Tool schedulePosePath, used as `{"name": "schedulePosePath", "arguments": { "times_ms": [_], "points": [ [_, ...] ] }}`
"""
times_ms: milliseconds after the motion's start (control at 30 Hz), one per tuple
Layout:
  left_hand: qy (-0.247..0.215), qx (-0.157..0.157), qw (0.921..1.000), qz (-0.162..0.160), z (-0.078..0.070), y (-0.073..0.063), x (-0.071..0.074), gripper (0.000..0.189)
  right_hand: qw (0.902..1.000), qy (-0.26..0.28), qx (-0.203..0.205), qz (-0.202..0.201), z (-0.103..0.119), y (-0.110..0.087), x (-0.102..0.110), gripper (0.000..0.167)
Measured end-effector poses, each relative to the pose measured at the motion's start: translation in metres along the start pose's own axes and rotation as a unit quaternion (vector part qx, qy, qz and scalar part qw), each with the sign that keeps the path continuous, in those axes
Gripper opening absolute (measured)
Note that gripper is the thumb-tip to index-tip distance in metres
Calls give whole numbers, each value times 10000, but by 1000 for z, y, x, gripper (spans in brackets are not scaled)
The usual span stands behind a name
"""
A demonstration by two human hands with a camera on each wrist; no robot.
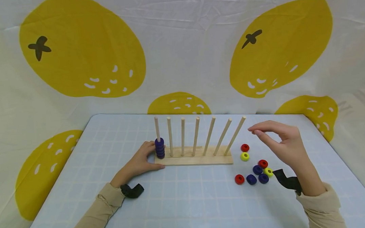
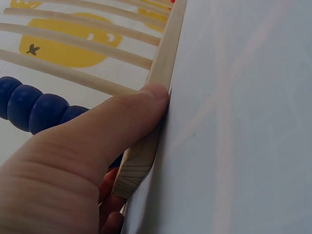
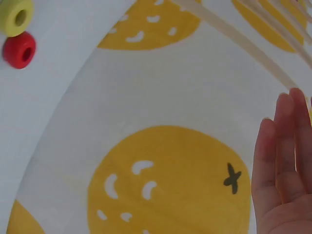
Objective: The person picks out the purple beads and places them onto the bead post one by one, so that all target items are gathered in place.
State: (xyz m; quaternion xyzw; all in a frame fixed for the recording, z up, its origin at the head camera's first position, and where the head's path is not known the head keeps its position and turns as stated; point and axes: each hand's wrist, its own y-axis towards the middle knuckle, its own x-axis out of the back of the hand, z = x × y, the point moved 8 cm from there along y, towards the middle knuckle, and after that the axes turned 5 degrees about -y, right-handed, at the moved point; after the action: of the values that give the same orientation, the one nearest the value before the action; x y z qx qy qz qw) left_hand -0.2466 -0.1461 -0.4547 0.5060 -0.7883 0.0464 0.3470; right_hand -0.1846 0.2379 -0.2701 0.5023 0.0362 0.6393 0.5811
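Observation:
A wooden peg stand (image 1: 194,160) with several upright pegs lies across the table. Dark blue beads (image 1: 160,149) are stacked on its leftmost peg; the other pegs are bare. My left hand (image 1: 141,159) grips the left end of the base, its thumb (image 2: 153,92) along the front edge and its fingers behind, partly hidden. Just right of the rightmost peg's top, my right hand (image 1: 283,140) is raised above the table. Its thumb and forefinger tips are close together, with no bead visible between them. In the right wrist view the other fingers (image 3: 285,141) look nearly straight.
Loose beads lie right of the stand: a red bead (image 1: 245,147) and a yellow bead (image 1: 245,156) near its end, and a group of red, yellow and blue beads (image 1: 263,178) closer to me. A lemon-print cloth (image 1: 186,59) hangs behind the table (image 1: 180,202).

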Motion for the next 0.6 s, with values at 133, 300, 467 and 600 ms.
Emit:
{"name": "schedulePosePath", "arguments": {
  "times_ms": [133, 300, 467, 600],
  "points": [
    [50, 12, 10000, 6, 0, -1, 0, 67, 9977, -393, -488, 274, -19, -21, -1, 32],
    [49, 80, 10000, 25, 0, -1, -1, 67, 9926, -576, -913, 559, -38, -44, -7, 28],
    [17, 128, 9999, 40, 1, -1, -1, 68, 9870, -639, -1126, 952, -54, -62, -17, 25],
    [-18, 134, 9999, 32, 0, -1, -1, 68, 9752, -656, -1350, 1625, -69, -74, -27, 22]
  ]
}}
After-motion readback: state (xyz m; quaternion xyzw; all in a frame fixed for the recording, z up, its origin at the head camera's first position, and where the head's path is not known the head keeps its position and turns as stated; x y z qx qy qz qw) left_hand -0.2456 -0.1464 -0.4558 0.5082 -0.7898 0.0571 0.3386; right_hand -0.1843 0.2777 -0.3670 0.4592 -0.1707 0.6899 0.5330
